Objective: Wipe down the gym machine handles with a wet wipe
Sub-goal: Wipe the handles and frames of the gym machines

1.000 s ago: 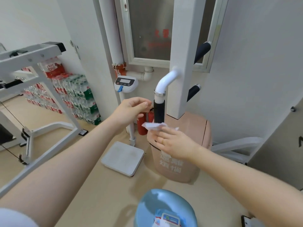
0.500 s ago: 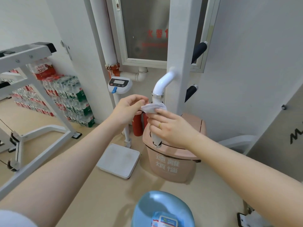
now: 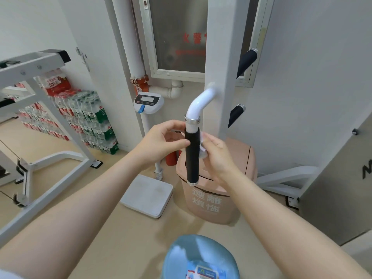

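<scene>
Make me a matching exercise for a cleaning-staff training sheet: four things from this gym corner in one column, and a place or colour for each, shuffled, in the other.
Things:
1. wet wipe
2. black handle grip
3. bin
4. scale platform

Places or colours:
A. pink, behind the handle
B. white, flat on the floor, left of the bin
C. held in the right hand against the grip's right side
D. hanging upright under a curved white tube, the left hand's thumb touching it

Pairs: 1-C, 2-D, 3-A, 4-B
</scene>
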